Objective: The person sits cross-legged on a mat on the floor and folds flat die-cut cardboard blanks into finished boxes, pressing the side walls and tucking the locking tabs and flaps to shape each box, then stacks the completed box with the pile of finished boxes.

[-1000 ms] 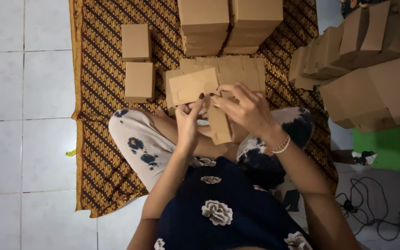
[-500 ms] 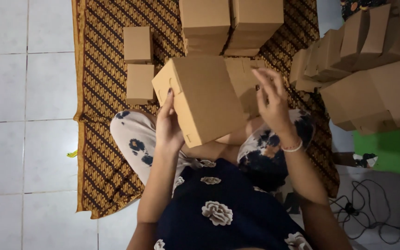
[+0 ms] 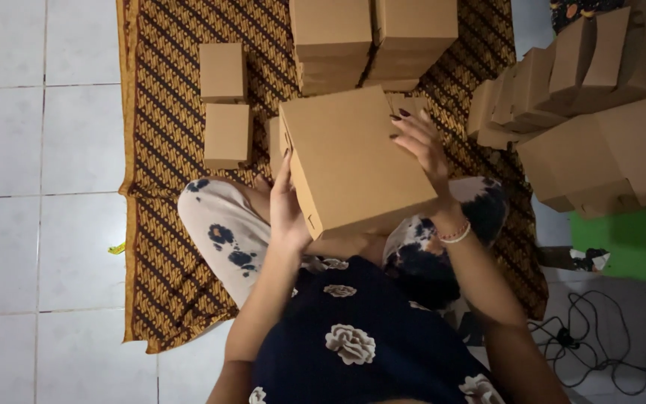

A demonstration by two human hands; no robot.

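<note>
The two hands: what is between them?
In the head view, a closed brown cardboard box sits between the left hand and the right hand, each pressed against one side of it, above the person's lap.

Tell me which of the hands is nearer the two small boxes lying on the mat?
Left. The left hand grips the held box's left edge, on the side toward the two small boxes. The right hand holds the box's far right edge, farther away.
</note>
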